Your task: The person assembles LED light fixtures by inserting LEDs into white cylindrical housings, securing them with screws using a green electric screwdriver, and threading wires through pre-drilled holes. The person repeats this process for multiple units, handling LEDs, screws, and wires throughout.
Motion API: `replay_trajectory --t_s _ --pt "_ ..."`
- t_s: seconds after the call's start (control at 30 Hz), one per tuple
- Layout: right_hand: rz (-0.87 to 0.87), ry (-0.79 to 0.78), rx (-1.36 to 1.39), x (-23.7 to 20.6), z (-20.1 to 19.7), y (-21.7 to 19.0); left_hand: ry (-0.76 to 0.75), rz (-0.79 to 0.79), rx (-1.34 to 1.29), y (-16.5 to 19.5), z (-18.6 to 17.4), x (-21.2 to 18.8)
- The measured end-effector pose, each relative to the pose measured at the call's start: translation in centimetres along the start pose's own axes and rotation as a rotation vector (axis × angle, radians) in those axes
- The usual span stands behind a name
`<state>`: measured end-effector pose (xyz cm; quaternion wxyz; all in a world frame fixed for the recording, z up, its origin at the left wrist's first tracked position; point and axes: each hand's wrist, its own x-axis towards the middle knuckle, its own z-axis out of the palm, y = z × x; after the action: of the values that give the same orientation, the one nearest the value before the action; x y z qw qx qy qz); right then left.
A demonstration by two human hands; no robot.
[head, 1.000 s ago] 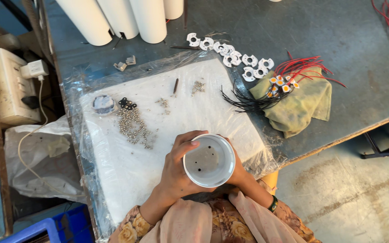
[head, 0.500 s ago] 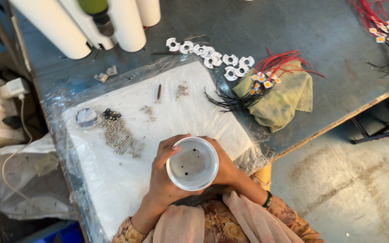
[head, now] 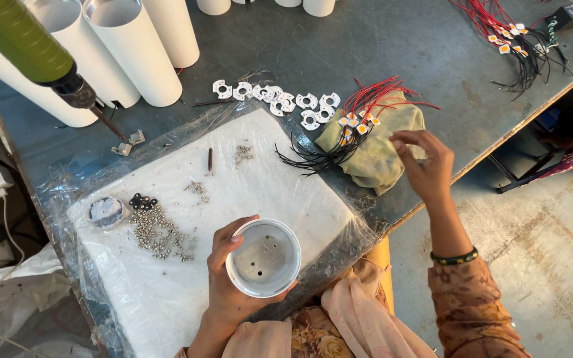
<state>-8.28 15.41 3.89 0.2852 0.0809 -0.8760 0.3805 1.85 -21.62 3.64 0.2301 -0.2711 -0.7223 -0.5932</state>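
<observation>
My left hand [head: 230, 282] grips a white round cup-shaped housing [head: 264, 257] with its open side up, small holes in its floor, over a plastic-wrapped white pad [head: 253, 192]. My right hand [head: 424, 166] hovers with fingers apart and nothing in it, above an olive-green cloth [head: 382, 156]. On that cloth lies a bundle of red and black wires with small square white-and-yellow parts [head: 353, 126]. A pile of small metal screws [head: 157, 229] rests on the pad left of the housing.
A row of white plastic rings [head: 280, 103] lies on the grey table beyond the pad. Tall white tubes [head: 134, 50] stand at the back left. A green electric screwdriver [head: 41, 63] hangs top left. More wired parts [head: 518, 36] lie top right. The table edge runs diagonally at right.
My right hand has let go of the housing and moved up and right to above the cloth and wires. The left hand still holds the housing.
</observation>
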Motion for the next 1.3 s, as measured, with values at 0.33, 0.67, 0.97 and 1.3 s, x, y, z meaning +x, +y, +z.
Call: replay_trajectory --t_s 0.33,0.67,0.97,1.3 --pt "0.328 0.053 0.131 1.5 1.0 5.1 0.017 0.036 0.032 0.1 0.3 -0.1" --pt "0.221 -0.169 -0.252 3.9 3.0 2.6 0.016 0.029 -0.013 0.4 1.4 -0.9" --pt "0.682 0.036 0.681 1.0 0.3 5.3 0.01 -0.013 -0.059 0.4 2.3 -1.5" --pt "0.539 0.12 0.993 -6.4 -3.1 4.6 0.0 0.091 -0.012 0.3 2.5 0.5"
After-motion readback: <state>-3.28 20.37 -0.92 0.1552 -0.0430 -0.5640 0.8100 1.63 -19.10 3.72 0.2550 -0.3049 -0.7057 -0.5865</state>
